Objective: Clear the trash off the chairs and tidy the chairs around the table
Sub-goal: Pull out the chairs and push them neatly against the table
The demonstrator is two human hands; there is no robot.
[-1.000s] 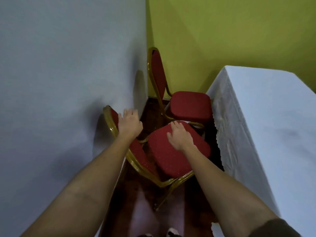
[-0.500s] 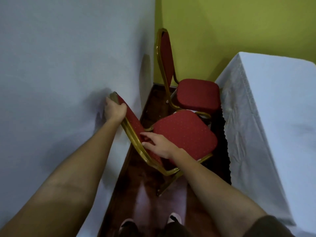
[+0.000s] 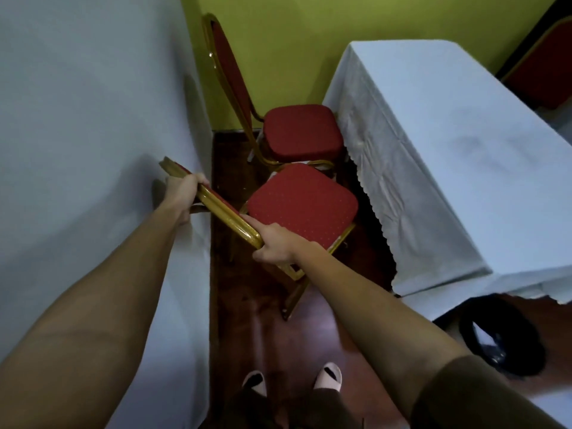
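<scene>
A red chair with a gold frame (image 3: 301,202) stands in the narrow aisle, its seat bare and turned toward the table. My left hand (image 3: 181,193) grips the top of its backrest near the left wall. At the backrest's nearer end, my right hand (image 3: 275,246) holds the gold frame. A second red chair (image 3: 301,131) stands just behind it against the green wall, seat bare, close to the table (image 3: 448,156) covered in a white cloth. No trash shows on either seat.
A white-draped surface (image 3: 93,150) closes the left side. The dark wooden floor (image 3: 247,320) runs between it and the table. A black bin with a liner (image 3: 501,335) sits on the floor at the right. Another red chair (image 3: 544,75) shows at the far right.
My right hand slid from the backrest's red face to its nearer frame end. My left hand stayed on the top. The chair turned, and the view pulled back.
</scene>
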